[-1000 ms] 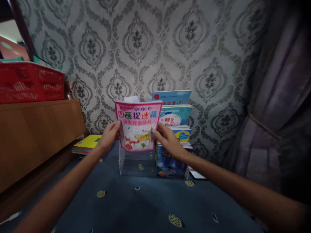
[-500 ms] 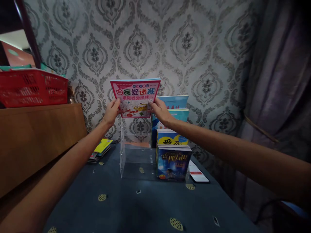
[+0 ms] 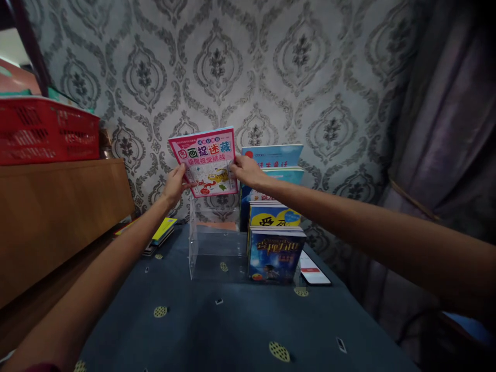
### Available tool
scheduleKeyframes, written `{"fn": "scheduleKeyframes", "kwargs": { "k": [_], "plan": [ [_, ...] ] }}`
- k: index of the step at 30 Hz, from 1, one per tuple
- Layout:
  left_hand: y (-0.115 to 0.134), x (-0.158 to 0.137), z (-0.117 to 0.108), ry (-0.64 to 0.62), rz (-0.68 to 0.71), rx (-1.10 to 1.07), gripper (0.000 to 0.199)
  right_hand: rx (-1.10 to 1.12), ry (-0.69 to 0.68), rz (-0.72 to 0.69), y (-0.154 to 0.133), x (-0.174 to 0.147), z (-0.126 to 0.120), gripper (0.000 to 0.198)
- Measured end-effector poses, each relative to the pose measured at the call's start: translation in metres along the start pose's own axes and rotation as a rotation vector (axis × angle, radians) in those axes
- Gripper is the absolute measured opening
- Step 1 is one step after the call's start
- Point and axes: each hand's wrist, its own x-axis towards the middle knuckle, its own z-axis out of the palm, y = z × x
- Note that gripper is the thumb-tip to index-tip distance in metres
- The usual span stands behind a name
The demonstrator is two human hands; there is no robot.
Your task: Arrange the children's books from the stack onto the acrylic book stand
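Clock directions are taken from the middle of the view. Leftmost, between 9 and 10 o'clock, we find the red basket (image 3: 50, 129), standing on the wooden cabinet (image 3: 62, 217). Toward 8 o'clock lies a pile (image 3: 166, 231) of thin books, yellow on top and partly covered by the left forearm.

At 9 o'clock we see the left hand (image 3: 174, 184), gripping the left edge of the pink book (image 3: 209, 165). The book is at 10 o'clock, raised over the transparent rack (image 3: 194, 258), cover toward us, its upper right corner the higher. Whether its lower edge touches the rack we cannot tell. The rack stands at 7 o'clock, a yellow print of the dark cloth (image 3: 232, 330) showing through its left half.

Near the centre we note the right hand (image 3: 248, 170), pinching the book's right edge, thumb in front. Toward 5 o'clock the rack's right half holds an upright row (image 3: 273, 219) of books, dark blue foremost, then yellow. Just beside it, between 4 and 5 o'clock, lies the phone (image 3: 314, 269); near 3 o'clock hangs the curtain (image 3: 437, 129).
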Motion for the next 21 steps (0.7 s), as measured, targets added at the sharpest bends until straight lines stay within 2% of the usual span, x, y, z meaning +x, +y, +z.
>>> {"fn": "scheduleKeyframes", "kwargs": {
  "k": [3,6,10,13,18,21],
  "plan": [
    [0.001,0.006,0.001,-0.005,0.017,0.031,0.032,0.009,-0.016,0.028,-0.004,0.002,-0.004,0.025],
    [0.002,0.011,0.004,-0.016,0.021,0.072,0.032,0.05,0.04,0.029,-0.005,0.008,-0.008,0.032],
    [0.002,0.018,0.009,-0.033,-0.026,0.145,0.033,0.107,0.124,0.032,-0.002,0.02,-0.011,0.041],
    [0.0,0.023,0.011,-0.018,-0.074,0.174,0.034,0.071,0.153,0.038,-0.001,0.028,-0.014,0.05],
    [-0.007,0.034,0.011,-0.015,-0.162,0.175,0.032,-0.041,0.235,-0.122,-0.008,0.03,-0.021,0.063],
    [-0.013,0.038,0.008,-0.023,-0.192,0.173,0.034,-0.158,0.213,-0.157,-0.012,0.03,-0.023,0.053]
  ]
}}
